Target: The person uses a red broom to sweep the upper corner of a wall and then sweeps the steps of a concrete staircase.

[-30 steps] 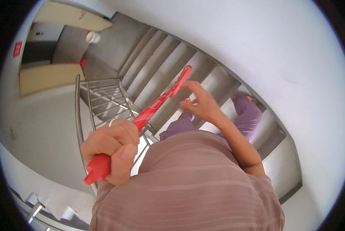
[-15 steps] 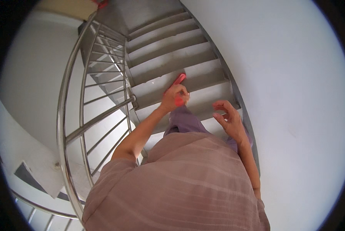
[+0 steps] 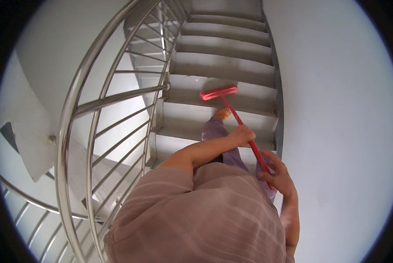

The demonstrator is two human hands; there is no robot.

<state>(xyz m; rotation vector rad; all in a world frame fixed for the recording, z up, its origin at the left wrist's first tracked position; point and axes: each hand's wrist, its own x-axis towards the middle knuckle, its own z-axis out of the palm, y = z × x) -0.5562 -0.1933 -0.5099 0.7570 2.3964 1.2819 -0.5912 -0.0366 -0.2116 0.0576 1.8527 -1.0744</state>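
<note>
Below the wearer's chin, a brownish-mauve shirt (image 3: 205,215) with faint stripes fills the foreground. Just beyond it, low on the right, the right hand (image 3: 277,173) curves about the lower end of a red long-handled tool (image 3: 256,153), thumb lying across it — whether it grips tightly or loosely, I cannot tell. Farther up the same handle, the left hand (image 3: 242,135) is wrapped round it in a fist, its forearm crossing in front of the body. Purple trousers (image 3: 215,128) show under that arm, and a foot (image 3: 223,114) stands on a step, the handle passing just to its right. The tool slants up and leftward to its head (image 3: 218,92), a broad red crosspiece set like a T, over a grey step just past the toes; firm contact there is hard to judge. On the left, a metal railing (image 3: 64,147) curves alongside, and a pale wall (image 3: 332,131) borders the right side. More grey stairs (image 3: 225,46) recede upward in view — beyond the tool's head.
</note>
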